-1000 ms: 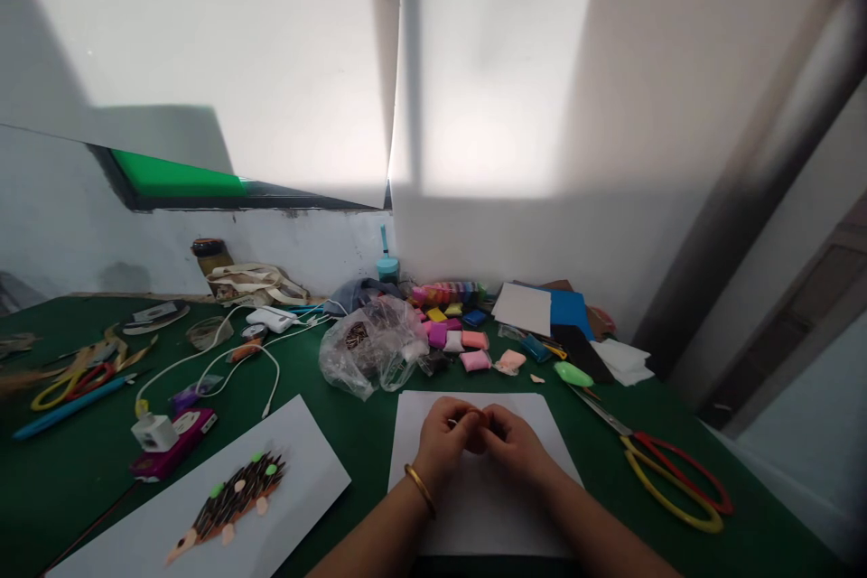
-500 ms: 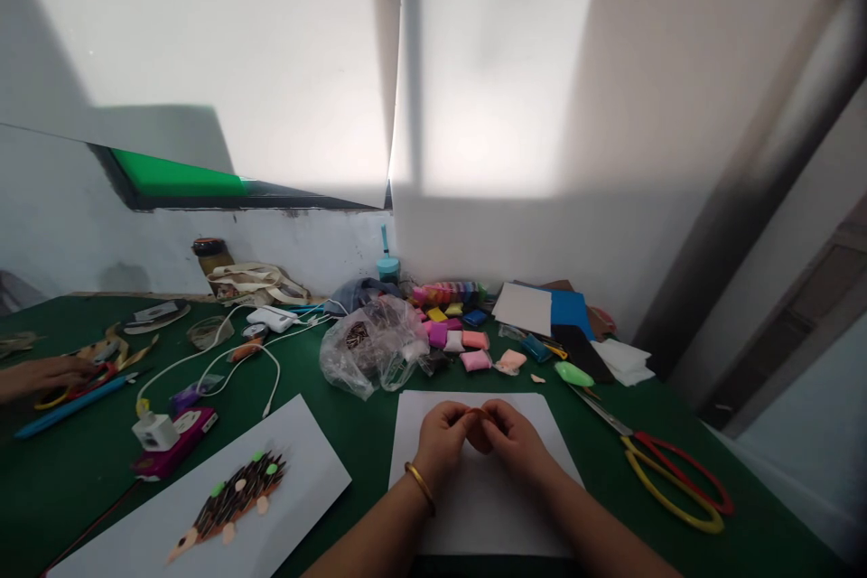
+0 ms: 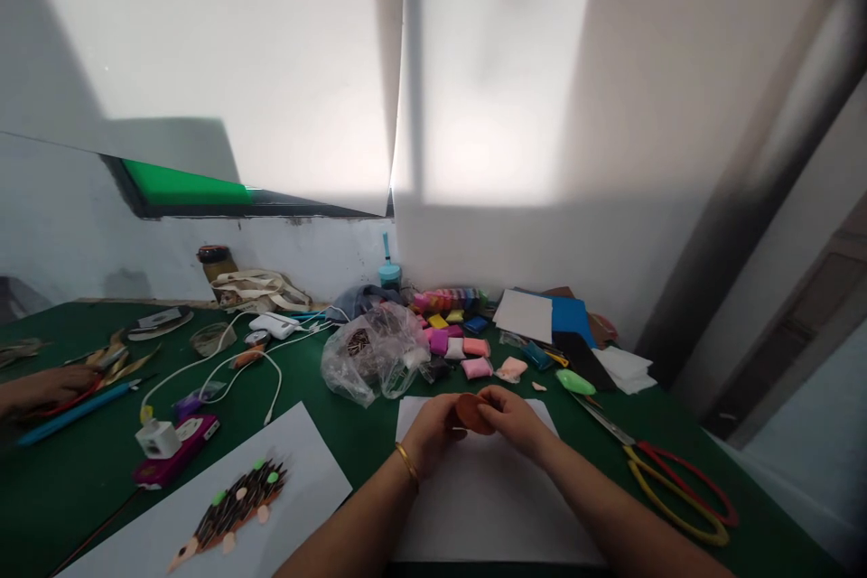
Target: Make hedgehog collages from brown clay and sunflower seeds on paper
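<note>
A flat, rounded piece of reddish-brown modelling clay [image 3: 474, 414] is held up over a white sheet of paper [image 3: 488, 506]. My left hand [image 3: 437, 433], with a gold bangle at its wrist, grips the clay's left edge. From the other side my right hand [image 3: 511, 420] pinches it between thumb and fingers. Some of the left fingertips are hidden behind the clay. On another white sheet [image 3: 304, 461] to the left lies a hedgehog picture [image 3: 237, 506] with dark spines, a brown body and small green and peach pieces.
Packets of coloured clay [image 3: 478, 368] and a plastic bag [image 3: 372, 352] lie behind the paper. Large scissors [image 3: 677, 488] rest at right, beside a green packet [image 3: 574, 381]. White cables run to a purple power strip [image 3: 177, 452]. Another person's hand [image 3: 58, 386] is at far left.
The clay piece has turned to show more of its flat face, and my hands have shifted slightly around it. The view has tilted up a little.
</note>
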A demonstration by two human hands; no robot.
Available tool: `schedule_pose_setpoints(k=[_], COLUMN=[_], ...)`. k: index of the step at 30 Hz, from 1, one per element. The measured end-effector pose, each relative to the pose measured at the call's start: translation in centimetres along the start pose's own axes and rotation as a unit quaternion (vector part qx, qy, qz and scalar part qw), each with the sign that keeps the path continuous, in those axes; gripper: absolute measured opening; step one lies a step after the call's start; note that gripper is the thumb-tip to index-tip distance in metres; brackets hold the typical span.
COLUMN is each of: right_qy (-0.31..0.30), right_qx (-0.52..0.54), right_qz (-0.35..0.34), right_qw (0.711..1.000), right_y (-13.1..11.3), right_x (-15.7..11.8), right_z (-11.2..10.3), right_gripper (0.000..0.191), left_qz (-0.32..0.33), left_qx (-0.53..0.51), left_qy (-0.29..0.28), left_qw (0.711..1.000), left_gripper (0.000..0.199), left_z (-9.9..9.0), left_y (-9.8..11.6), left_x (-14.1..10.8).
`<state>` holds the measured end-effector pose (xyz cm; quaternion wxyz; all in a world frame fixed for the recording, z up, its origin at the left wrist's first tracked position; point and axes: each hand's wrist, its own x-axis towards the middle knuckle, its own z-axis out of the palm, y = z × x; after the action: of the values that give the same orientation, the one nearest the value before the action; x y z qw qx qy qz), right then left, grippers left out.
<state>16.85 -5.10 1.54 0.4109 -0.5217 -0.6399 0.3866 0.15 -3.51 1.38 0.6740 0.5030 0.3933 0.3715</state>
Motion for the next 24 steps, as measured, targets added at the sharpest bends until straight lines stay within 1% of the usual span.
schedule_pose_setpoints(k=[2,3,6,8,10,13,15,17,20,22,24], right_qy=[0.002,-0.001,-0.007,-0.003,0.01,0.031,0.034,0.029,0.023,0.014,0.006], right_qx=[-0.013,-0.016,-0.001,0.028,0.052,0.061,0.056,0.037,0.012,0.023,0.04], right_qz=[-0.011,-0.01,-0.001,0.001,-0.003,-0.009,-0.009,-0.009,-0.018,-0.025,-0.028], right_qw=[1.0,1.0,1.0,1.0,0.999,0.998,0.998,0.999,1.0,0.999,0.999], right_y=[-0.3,-0.4,-0.1,0.4,1.0,1.7,1.9,1.9,1.9,2.0,2.1], right_x=[-0.1,-0.3,-0.8,-1.2,-1.5,-1.7,-1.8,-1.8,-1.9,-1.9,-1.9], right_z=[-0.2,-0.3,-0.2,-0.1,-0.1,0.0,0.1,0.3,0.3,0.2,0.2], right_gripper=[0.017,0.017,0.018,0.02,0.018,0.014,0.012,0.01,0.011,0.016,0.021], left_qz=[0.012,0.032,0.101,0.124,0.124,0.11,0.114,0.129,0.138,0.135,0.138], left_qx=[-0.001,0.012,0.064,0.067,0.053,0.016,0.005,0.024,0.078,0.098,0.108], left_qy=[0.0,0.013,0.082,0.113,0.109,0.08,0.078,0.087,0.109,0.128,0.142], left_qw=[1.0,0.999,0.989,0.983,0.985,0.991,0.99,0.988,0.981,0.978,0.974], left_gripper=[0.046,0.045,0.04,0.039,0.043,0.055,0.056,0.048,0.029,0.025,0.027], left_z=[0.1,0.2,0.5,0.7,0.8,0.8,0.8,0.9,0.8,0.8,0.7], left_y=[0.1,0.0,-0.6,-1.0,-1.3,-1.6,-1.8,-2.0,-2.2,-2.2,-2.2], left_x=[-0.1,0.0,0.4,0.6,0.7,0.5,0.4,0.4,0.5,0.5,0.4])
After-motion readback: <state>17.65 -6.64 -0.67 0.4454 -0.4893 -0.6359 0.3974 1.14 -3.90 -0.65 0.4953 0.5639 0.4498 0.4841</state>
